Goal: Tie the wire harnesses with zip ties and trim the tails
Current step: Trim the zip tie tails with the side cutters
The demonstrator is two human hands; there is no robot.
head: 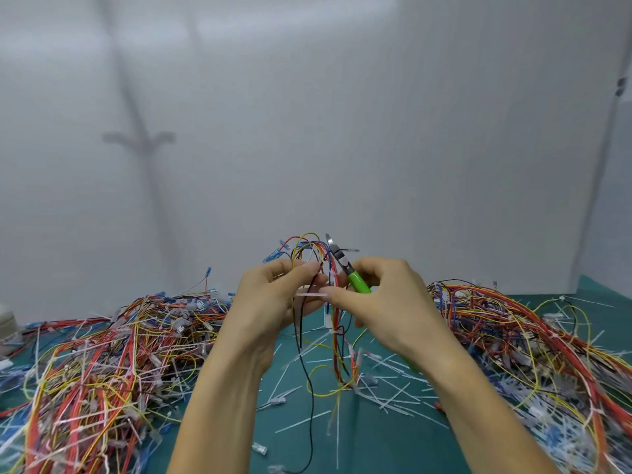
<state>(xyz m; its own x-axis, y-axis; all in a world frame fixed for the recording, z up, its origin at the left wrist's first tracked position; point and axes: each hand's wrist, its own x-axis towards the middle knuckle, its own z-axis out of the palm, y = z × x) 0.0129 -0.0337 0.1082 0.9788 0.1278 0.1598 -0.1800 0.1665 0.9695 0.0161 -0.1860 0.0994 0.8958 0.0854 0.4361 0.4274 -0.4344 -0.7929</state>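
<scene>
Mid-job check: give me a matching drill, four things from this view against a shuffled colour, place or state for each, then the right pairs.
Things:
1. cutters
2. raised harness
3. cut tails
4. mat

Descriptions:
A. teal
B. scattered on the mat, between the wire piles
C. gripped by the left hand
D. green handle, held in the right hand

Pairs: 1-D, 2-C, 3-B, 4-A.

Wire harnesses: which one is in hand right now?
The middle harness, gripped by the left hand, its wires looping up beside the green-handled cutters in the right hand. The left pile and right pile lie on the mat.
</scene>
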